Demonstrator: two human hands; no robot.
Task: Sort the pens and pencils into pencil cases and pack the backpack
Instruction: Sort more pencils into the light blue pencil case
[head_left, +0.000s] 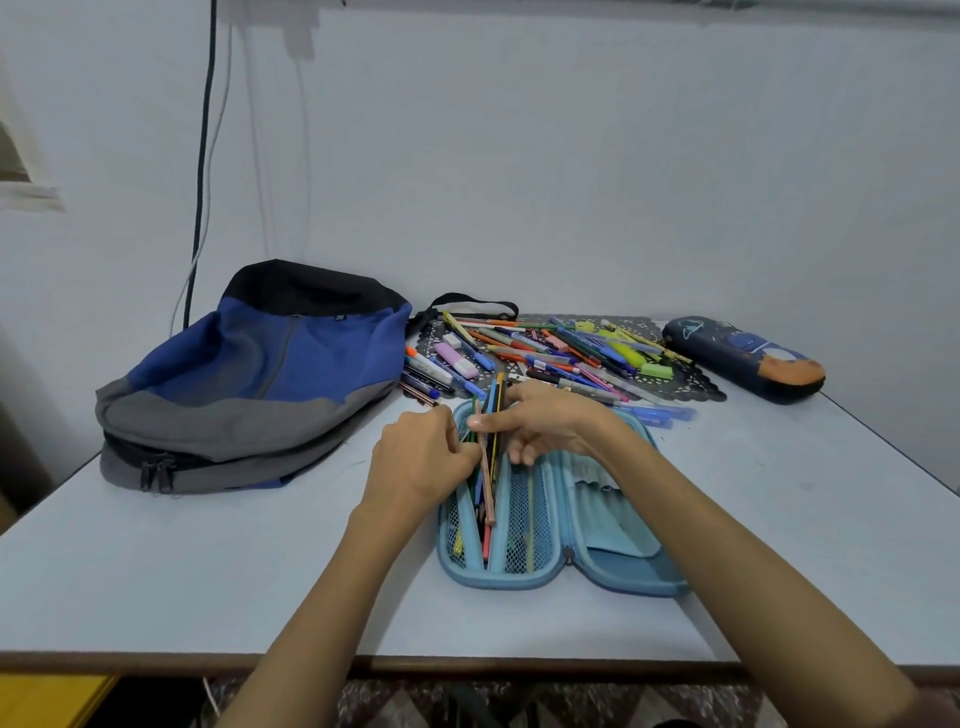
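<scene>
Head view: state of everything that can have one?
Light blue pencil case: open flat.
Dark blue pencil case: closed.
Blue and grey backpack: lying flat, near zip shut.
Bundle of pencils: partly in the light blue case.
Right hand: grips the pencils.
Left hand: fingers curled at the case, grip unclear.
Loose pens: heaped on black lace mat.

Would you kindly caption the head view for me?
Left hand and right hand slot pencils into open blue pencil case, backpack nearby.
</scene>
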